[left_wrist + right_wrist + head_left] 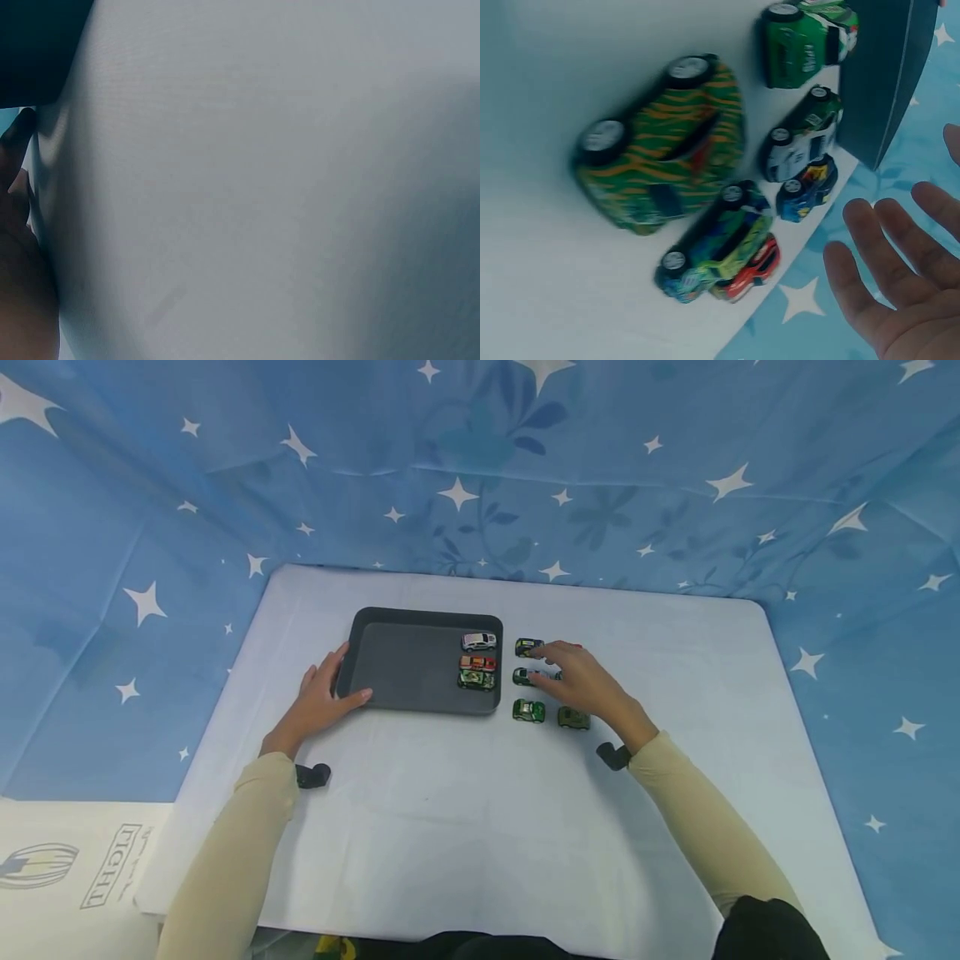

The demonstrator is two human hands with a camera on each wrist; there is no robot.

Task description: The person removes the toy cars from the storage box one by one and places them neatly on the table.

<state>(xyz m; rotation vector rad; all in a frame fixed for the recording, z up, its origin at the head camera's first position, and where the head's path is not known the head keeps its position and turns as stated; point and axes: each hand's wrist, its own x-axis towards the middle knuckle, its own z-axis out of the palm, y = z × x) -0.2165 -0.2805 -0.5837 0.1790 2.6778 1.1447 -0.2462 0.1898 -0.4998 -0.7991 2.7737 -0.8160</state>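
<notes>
A dark grey tray [405,664] lies on the table with three toy cars along its right side: a white one [478,642], a red-orange one [477,664] and a green patterned one [476,680]. My left hand [318,697] rests at the tray's left end, thumb by its near corner. Over the toy cars right of the tray hovers my right hand [581,683], fingers spread and holding nothing. Around it stand a green car [528,711], an olive one [573,718] and a dark one [529,647]. In the right wrist view, a red car [751,271] shows behind a blue-green one [724,244].
The white-covered table [450,827] ends at a blue star-printed cloth [337,468] at the back and sides. A pale printed box [82,877] stands at the lower left, beside the left forearm.
</notes>
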